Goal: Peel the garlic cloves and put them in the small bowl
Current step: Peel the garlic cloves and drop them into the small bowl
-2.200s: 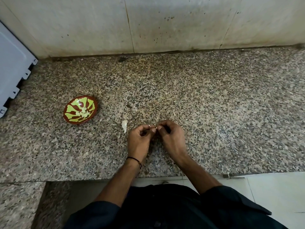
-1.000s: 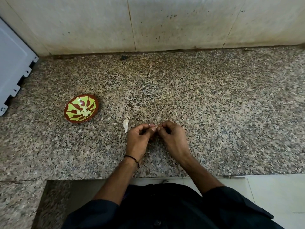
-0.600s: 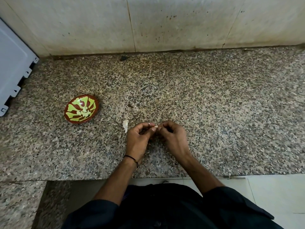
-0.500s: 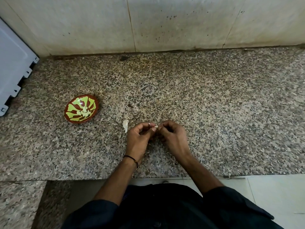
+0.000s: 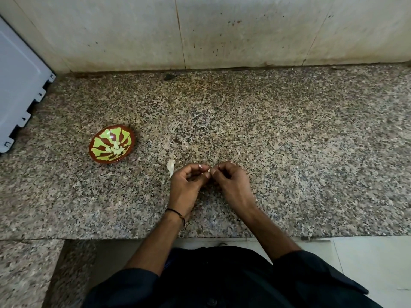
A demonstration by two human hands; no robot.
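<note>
Speckled granite counter [image 5: 289,152], stained tiled wall [image 5: 222,30] behind. Right of the small bowl [image 5: 104,160], left hand [image 5: 184,187] and right hand [image 5: 231,183] pinch a garlic clove [image 5: 208,169], mostly hidden by fingertips. A pale scrap [image 5: 170,166] lies between bowl and hands; peel or clove, can't tell. White panel [image 5: 20,85] left of the bowl, cut off.

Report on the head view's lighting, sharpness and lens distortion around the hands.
Head view: dim, even light, soft shadow under the left hand and right hand; granite counter sharp mid-frame, softer toward the corners, its back edge slightly bowed; the garlic clove they pinch is too small to resolve.
</note>
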